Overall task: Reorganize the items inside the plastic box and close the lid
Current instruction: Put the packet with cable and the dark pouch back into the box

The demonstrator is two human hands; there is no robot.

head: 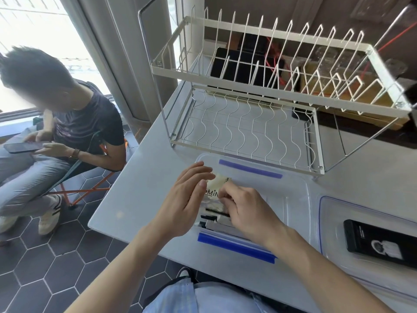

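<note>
Bare forearms, lt-blue shirt [216, 297].

Cream packet [217, 185] in the box reads "MIN".

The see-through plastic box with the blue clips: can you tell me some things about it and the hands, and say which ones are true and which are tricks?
1. The clear plastic box with blue clips has its lid on. False: the box is open and the clear lid lies to its right on the white table.
2. A black phone-like slab rests on that lid. True.
3. The right hand reaches into the box among the packets. True.
4. The left hand is closed in a fist. False: its fingers are spread, beside a pale packet.
5. The white wire dish rack is full of plates. False: no plates are in it.
</note>
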